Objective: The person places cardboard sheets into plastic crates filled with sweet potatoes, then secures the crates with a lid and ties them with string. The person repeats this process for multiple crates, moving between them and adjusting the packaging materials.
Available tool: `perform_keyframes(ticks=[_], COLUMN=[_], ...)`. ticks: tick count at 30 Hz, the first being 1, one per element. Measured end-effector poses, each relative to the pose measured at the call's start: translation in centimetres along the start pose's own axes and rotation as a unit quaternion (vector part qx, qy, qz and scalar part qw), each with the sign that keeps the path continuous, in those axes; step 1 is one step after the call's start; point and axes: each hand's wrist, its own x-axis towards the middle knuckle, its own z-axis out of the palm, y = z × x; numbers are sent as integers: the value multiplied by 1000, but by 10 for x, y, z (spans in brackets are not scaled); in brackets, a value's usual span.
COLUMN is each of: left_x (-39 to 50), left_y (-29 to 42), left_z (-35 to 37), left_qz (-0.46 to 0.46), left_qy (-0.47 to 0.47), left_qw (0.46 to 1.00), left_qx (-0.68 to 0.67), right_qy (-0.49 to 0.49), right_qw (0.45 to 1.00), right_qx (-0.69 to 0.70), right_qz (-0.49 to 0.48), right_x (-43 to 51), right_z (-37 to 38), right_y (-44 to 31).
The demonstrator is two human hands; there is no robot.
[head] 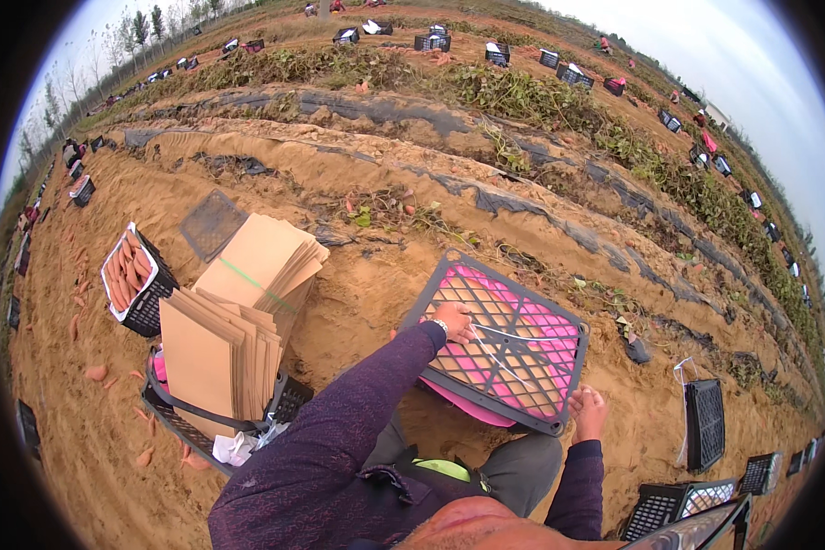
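Observation:
Before me stands a crate with a black plastic lattice lid (509, 337); pink and tan material shows through its openings. My left hand (455, 322) is over the lid's left part, its fingers closed on a thin white cord (498, 357). Two strands of that cord run from it across the lid, one towards the right edge and one towards the lower right. My right hand (586, 404) is just outside the lid's lower right corner, fingers curled; whether it holds a cord end cannot be told.
At the left, a black crate (172, 416) holds cardboard sheets (203, 350), beside a tied cardboard stack (251, 265). Behind stands a crate of sweet potatoes (127, 271). A black mesh lid (213, 223) lies on the soil. More black crates (705, 425) stand at right; vines and plastic film cover ridges ahead.

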Motion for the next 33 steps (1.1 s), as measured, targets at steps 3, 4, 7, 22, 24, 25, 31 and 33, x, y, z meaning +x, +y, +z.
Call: perform_keyframes(ticks=[3,4,7,22,24,25,31,33], left_x=[-23,-32,-57,-57,-46,-41,-22,-20], left_y=[15,22,43,24,-1,-13,-53,-57], left_z=[-3,-4,-7,-120,-130,-132,-122,-124], left_qz=[16,30,108,195,127,78,129,112], left_qy=[17,6,-14,209,155,127,84,62], left_qw=[999,999,994,951,972,981,985,985], left_qx=[39,28,10,118,122,121,-73,-118], right_qy=[-74,-99,-224,-329,-284,-265,-237,-235], right_qw=[993,986,904,932,954,961,968,965], right_qx=[-73,-116,-287,-142,-77,-56,-50,-71], right_qz=[-58,-73,-222,-56,-61,-60,-70,-90], right_x=[-21,-29,-45,-38,-23,-16,3,5], right_z=[36,50,108,245,255,260,304,315], right_y=[-21,-30,-55,-80,-76,-74,-54,-50])
